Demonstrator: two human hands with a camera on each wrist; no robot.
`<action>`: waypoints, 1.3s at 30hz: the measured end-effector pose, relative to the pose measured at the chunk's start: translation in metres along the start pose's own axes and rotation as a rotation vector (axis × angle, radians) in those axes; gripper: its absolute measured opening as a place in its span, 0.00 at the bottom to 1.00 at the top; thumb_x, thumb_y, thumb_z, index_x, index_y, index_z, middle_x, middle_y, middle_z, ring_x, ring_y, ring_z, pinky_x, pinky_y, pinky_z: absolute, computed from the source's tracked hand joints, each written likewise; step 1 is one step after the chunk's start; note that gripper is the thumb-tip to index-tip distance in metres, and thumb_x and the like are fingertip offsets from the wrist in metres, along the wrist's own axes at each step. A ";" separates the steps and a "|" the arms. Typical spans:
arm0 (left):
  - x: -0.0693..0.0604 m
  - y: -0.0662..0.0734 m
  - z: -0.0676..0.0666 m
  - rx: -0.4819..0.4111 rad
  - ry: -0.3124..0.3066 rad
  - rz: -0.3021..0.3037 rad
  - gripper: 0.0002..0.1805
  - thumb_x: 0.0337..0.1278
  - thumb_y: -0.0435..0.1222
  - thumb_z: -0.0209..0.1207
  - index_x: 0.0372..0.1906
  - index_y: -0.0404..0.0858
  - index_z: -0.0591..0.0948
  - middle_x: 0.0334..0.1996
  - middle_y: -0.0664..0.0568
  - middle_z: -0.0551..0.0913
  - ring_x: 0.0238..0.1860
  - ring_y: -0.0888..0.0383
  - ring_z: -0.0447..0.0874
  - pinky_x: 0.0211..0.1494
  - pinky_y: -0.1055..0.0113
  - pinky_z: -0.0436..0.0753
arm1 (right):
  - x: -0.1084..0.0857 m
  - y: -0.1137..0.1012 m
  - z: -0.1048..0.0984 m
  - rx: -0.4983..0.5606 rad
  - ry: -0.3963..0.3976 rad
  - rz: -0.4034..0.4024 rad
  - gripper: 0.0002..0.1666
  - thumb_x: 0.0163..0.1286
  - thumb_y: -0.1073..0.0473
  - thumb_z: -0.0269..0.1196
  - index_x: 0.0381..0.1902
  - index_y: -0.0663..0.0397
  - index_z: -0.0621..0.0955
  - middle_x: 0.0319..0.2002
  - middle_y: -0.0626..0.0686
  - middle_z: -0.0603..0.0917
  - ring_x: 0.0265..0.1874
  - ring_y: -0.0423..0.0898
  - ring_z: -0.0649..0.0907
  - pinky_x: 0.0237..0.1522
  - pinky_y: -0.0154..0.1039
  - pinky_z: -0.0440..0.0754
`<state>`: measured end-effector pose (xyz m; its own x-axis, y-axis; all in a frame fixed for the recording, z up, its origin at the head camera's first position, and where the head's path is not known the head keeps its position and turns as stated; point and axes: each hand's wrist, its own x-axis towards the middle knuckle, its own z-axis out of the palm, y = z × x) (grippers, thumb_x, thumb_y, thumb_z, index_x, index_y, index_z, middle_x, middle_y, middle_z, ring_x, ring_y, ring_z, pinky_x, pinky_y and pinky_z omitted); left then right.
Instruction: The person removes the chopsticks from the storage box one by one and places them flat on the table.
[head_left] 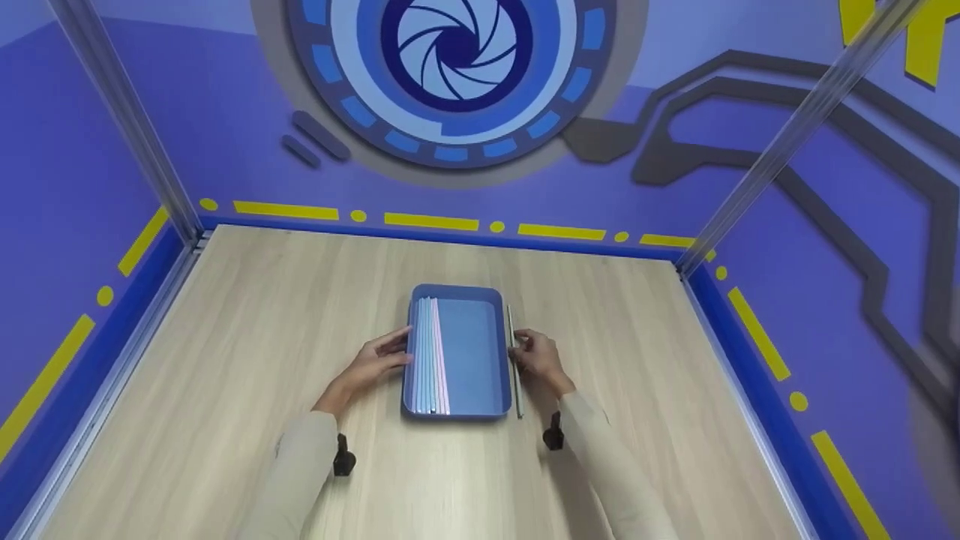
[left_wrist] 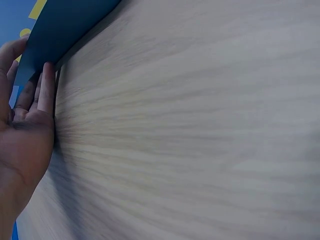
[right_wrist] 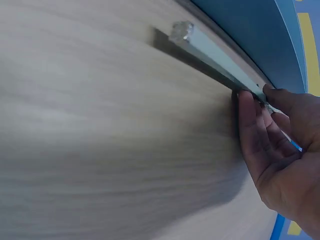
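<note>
A shallow blue tray [head_left: 472, 352] lies on the wooden tabletop. Along its left side several long thin sticks [head_left: 429, 360] in pale blue, white and pink lie side by side. My left hand [head_left: 375, 361] touches the outside of the tray's left wall; in the left wrist view, the left hand [left_wrist: 25, 135] has fairly straight fingers against the tray wall [left_wrist: 65, 30]. To the right of the tray, my right hand [head_left: 538, 354] pinches a thin pale green stick [head_left: 517, 390] between thumb and fingers. Up close, this stick [right_wrist: 215, 55] has flat faces and a rough silvery end.
The wooden tabletop [head_left: 285, 300] is bounded by blue-purple panels [head_left: 420, 195] with yellow marks. Metal posts [head_left: 787, 142] stand at the back corners. A small black device [head_left: 343, 456] sits at each wrist.
</note>
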<state>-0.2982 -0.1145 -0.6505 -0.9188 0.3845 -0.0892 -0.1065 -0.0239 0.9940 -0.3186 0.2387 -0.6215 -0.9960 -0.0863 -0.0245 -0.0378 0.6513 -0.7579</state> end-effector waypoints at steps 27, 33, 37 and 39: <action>0.004 -0.002 0.002 -0.041 -0.025 0.003 0.38 0.69 0.29 0.61 0.79 0.33 0.59 0.76 0.28 0.61 0.76 0.35 0.62 0.65 0.70 0.82 | 0.000 -0.008 -0.033 0.071 -0.089 0.065 0.18 0.74 0.65 0.60 0.58 0.71 0.80 0.36 0.66 0.86 0.28 0.53 0.87 0.30 0.44 0.90; 0.002 -0.001 0.002 -0.052 -0.007 -0.020 0.38 0.69 0.29 0.60 0.79 0.35 0.59 0.75 0.29 0.62 0.75 0.36 0.64 0.67 0.67 0.81 | 0.003 -0.021 -0.041 0.127 -0.145 0.055 0.21 0.75 0.65 0.57 0.60 0.74 0.77 0.33 0.61 0.85 0.33 0.59 0.90 0.31 0.46 0.91; 0.001 -0.001 0.001 -0.041 0.001 -0.023 0.38 0.69 0.30 0.61 0.79 0.35 0.60 0.75 0.29 0.63 0.74 0.38 0.66 0.66 0.67 0.82 | 0.005 -0.035 -0.044 0.112 -0.144 0.036 0.19 0.75 0.65 0.58 0.59 0.72 0.79 0.33 0.59 0.85 0.35 0.58 0.90 0.37 0.49 0.92; 0.001 0.000 0.001 -0.028 0.002 -0.016 0.38 0.69 0.30 0.62 0.79 0.35 0.60 0.75 0.29 0.63 0.74 0.38 0.67 0.66 0.68 0.82 | 0.007 -0.040 -0.045 0.110 -0.136 0.013 0.18 0.75 0.65 0.58 0.58 0.71 0.80 0.34 0.60 0.85 0.34 0.58 0.89 0.38 0.52 0.92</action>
<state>-0.2989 -0.1132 -0.6509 -0.9178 0.3828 -0.1050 -0.1316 -0.0440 0.9903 -0.3275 0.2459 -0.5617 -0.9759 -0.1846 -0.1168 -0.0087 0.5673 -0.8235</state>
